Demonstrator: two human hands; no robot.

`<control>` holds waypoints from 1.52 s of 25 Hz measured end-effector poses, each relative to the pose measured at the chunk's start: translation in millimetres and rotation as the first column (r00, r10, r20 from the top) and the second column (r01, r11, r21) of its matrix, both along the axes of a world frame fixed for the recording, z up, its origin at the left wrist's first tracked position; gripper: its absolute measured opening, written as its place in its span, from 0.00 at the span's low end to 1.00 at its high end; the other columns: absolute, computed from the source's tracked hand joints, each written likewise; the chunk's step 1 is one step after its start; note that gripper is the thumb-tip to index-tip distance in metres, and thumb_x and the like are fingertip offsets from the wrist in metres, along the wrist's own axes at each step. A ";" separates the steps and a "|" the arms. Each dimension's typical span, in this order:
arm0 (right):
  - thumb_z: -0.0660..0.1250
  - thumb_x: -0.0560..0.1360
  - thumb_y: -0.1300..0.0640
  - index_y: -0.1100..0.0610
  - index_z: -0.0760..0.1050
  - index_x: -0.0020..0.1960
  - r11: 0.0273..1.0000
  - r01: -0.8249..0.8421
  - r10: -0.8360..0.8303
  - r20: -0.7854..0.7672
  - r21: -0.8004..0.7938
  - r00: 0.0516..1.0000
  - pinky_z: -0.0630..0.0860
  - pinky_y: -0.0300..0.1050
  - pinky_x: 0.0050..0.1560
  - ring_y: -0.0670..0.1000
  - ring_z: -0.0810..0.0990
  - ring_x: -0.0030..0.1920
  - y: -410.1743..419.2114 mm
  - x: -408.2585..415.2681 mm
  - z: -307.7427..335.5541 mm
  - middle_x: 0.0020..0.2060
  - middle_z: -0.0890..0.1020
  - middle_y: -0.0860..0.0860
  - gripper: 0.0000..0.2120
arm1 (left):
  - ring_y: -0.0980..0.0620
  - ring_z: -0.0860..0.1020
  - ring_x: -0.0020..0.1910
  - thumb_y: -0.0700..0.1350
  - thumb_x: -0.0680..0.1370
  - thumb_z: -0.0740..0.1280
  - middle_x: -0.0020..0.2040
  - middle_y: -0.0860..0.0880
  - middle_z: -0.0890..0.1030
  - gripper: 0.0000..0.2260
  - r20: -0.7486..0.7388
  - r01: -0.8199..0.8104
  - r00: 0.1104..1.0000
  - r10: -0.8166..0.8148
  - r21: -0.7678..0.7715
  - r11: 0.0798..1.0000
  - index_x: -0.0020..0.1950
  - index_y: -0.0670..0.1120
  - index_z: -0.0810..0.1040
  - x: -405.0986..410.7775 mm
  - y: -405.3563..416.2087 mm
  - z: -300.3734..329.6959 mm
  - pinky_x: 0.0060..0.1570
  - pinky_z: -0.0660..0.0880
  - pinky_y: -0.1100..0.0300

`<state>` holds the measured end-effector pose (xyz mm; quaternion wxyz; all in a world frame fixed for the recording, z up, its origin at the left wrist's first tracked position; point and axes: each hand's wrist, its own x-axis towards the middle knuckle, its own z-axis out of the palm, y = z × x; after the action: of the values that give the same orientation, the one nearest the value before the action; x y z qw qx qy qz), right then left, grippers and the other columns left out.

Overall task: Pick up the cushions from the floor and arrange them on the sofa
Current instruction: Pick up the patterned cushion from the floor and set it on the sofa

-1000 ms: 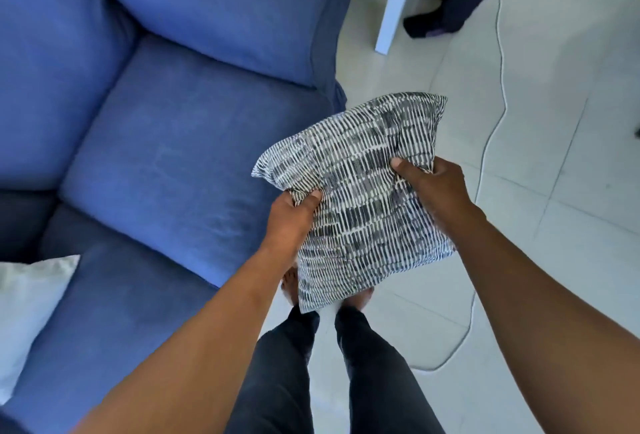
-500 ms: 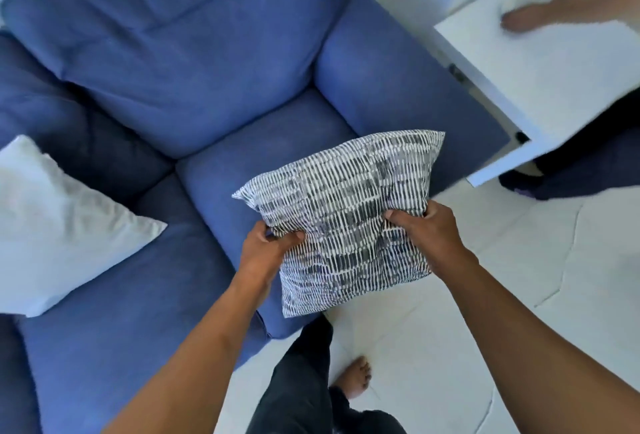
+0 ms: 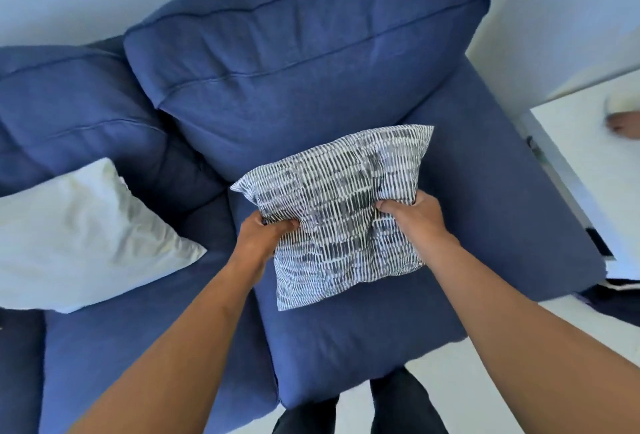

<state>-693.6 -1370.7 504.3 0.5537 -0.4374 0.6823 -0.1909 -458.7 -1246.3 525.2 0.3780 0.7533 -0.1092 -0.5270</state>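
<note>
Nothing readable is showing anywhere — no words, labels, brand marks or numbers. The patterned cushion (image 3: 343,212) is carrying only rows of short dark and white dashes — a print, not lettering.

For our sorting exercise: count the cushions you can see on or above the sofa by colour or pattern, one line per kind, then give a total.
White plain cushion, lying on the sofa's left seat: 1
Black-and-white patterned cushion, held by the left hand and right hand over the right seat: 1
Total: 2
</note>
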 end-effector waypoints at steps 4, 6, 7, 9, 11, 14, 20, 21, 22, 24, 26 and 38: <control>0.80 0.68 0.54 0.59 0.77 0.69 0.994 -0.057 0.063 0.060 -0.094 0.996 0.80 0.52 0.66 0.58 0.83 0.62 -56.9 32.5 -17.7 0.63 0.84 0.55 0.31 | 0.42 0.86 0.57 0.34 0.75 0.78 0.52 0.47 0.87 0.13 0.072 -0.113 0.991 0.117 -0.046 0.992 0.51 0.50 0.81 19.4 -39.3 -19.9 0.64 0.81 0.41; 0.79 0.70 0.55 0.58 0.74 0.70 0.991 -0.056 0.065 0.073 -0.123 0.995 0.77 0.39 0.63 0.51 0.80 0.60 -88.5 43.6 -26.7 0.61 0.82 0.48 0.31 | 0.42 0.86 0.58 0.33 0.73 0.78 0.56 0.45 0.88 0.16 0.125 -0.167 0.975 0.181 -0.118 0.979 0.57 0.45 0.82 29.4 -64.3 -29.4 0.63 0.82 0.42; 0.78 0.72 0.58 0.57 0.75 0.66 0.987 -0.073 0.082 0.059 -0.141 0.995 0.79 0.37 0.58 0.50 0.81 0.55 -99.5 48.7 -25.7 0.55 0.82 0.45 0.25 | 0.43 0.86 0.58 0.33 0.73 0.78 0.58 0.44 0.88 0.18 0.155 -0.178 0.967 0.200 -0.142 0.974 0.61 0.43 0.82 35.3 -74.7 -33.6 0.62 0.83 0.44; 0.77 0.74 0.60 0.56 0.75 0.66 0.976 -0.172 0.177 0.030 -0.136 0.984 0.78 0.42 0.57 0.49 0.81 0.54 -124.0 53.0 -37.5 0.49 0.79 0.41 0.23 | 0.46 0.85 0.59 0.34 0.72 0.79 0.60 0.45 0.87 0.23 0.236 -0.166 0.952 0.197 -0.143 0.976 0.65 0.42 0.79 44.7 -93.5 -47.5 0.63 0.82 0.47; 0.76 0.76 0.60 0.58 0.71 0.73 0.952 -0.305 0.304 -0.026 -0.028 0.952 0.70 0.41 0.59 0.48 0.75 0.58 -141.0 50.7 -44.2 0.53 0.74 0.42 0.28 | 0.47 0.84 0.61 0.38 0.70 0.81 0.62 0.47 0.86 0.28 0.268 -0.140 0.951 0.154 -0.070 0.988 0.68 0.44 0.76 47.7 -104.2 -63.5 0.66 0.80 0.45; 0.73 0.73 0.65 0.59 0.75 0.67 0.928 -0.371 0.373 -0.080 0.030 0.925 0.74 0.43 0.52 0.54 0.80 0.56 -166.7 38.2 -47.1 0.50 0.78 0.49 0.22 | 0.47 0.83 0.61 0.36 0.69 0.80 0.59 0.48 0.85 0.29 0.247 -0.132 0.961 0.128 -0.003 0.991 0.68 0.43 0.76 43.5 -110.1 -64.2 0.66 0.79 0.46; 0.72 0.77 0.62 0.53 0.73 0.51 0.973 -0.197 0.218 0.185 -0.123 0.958 0.74 0.39 0.42 0.44 0.80 0.43 -210.1 45.2 -8.8 0.44 0.80 0.45 0.09 | 0.57 0.80 0.42 0.37 0.77 0.70 0.45 0.54 0.81 0.10 0.158 -0.375 0.898 0.411 -0.215 0.902 0.55 0.47 0.74 67.6 -134.6 -28.1 0.46 0.80 0.59; 0.73 0.77 0.60 0.53 0.75 0.52 0.956 -0.269 0.286 0.173 -0.115 0.943 0.76 0.39 0.43 0.44 0.83 0.45 -208.9 47.5 -4.9 0.46 0.83 0.45 0.08 | 0.57 0.82 0.41 0.39 0.79 0.70 0.45 0.54 0.83 0.06 0.137 -0.354 0.912 0.386 -0.214 0.911 0.53 0.48 0.77 67.6 -137.8 -24.6 0.44 0.81 0.60; 0.74 0.78 0.59 0.55 0.78 0.54 0.935 -0.334 0.349 0.136 -0.120 0.927 0.78 0.38 0.44 0.44 0.84 0.47 -209.5 47.5 -5.0 0.48 0.85 0.46 0.08 | 0.57 0.84 0.42 0.40 0.80 0.71 0.46 0.53 0.85 0.04 0.147 -0.327 0.922 0.359 -0.204 0.923 0.52 0.49 0.80 65.4 -139.1 -20.3 0.44 0.83 0.60; 0.75 0.78 0.60 0.61 0.80 0.59 0.923 -0.338 0.356 0.078 -0.184 0.931 0.81 0.37 0.46 0.45 0.85 0.48 -213.2 47.2 -3.6 0.51 0.86 0.49 0.11 | 0.54 0.86 0.43 0.39 0.80 0.73 0.47 0.51 0.87 0.05 0.224 -0.338 0.894 0.387 -0.227 0.913 0.49 0.49 0.82 64.9 -135.8 -14.3 0.47 0.85 0.56; 0.74 0.77 0.61 0.60 0.79 0.59 0.912 -0.313 0.339 0.056 -0.266 0.939 0.83 0.38 0.50 0.46 0.85 0.50 -222.1 46.3 -0.2 0.52 0.86 0.50 0.11 | 0.52 0.85 0.45 0.39 0.79 0.74 0.47 0.49 0.86 0.07 0.305 -0.353 0.851 0.428 -0.271 0.896 0.45 0.50 0.81 69.2 -126.6 -9.9 0.51 0.85 0.55; 0.76 0.75 0.50 0.52 0.77 0.59 0.935 -0.313 0.307 -0.059 -0.164 0.950 0.81 0.59 0.64 0.56 0.85 0.58 -214.9 38.4 -12.4 0.56 0.85 0.53 0.16 | 0.52 0.81 0.48 0.48 0.84 0.66 0.51 0.50 0.83 0.04 0.234 -0.442 0.848 0.476 -0.184 0.878 0.53 0.51 0.79 65.7 -113.8 -20.5 0.52 0.82 0.48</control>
<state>-655.3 -1585.7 491.9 0.5259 -0.5887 0.5948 -0.1521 -393.0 -1360.1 504.7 0.5202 0.7977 -0.0090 -0.3048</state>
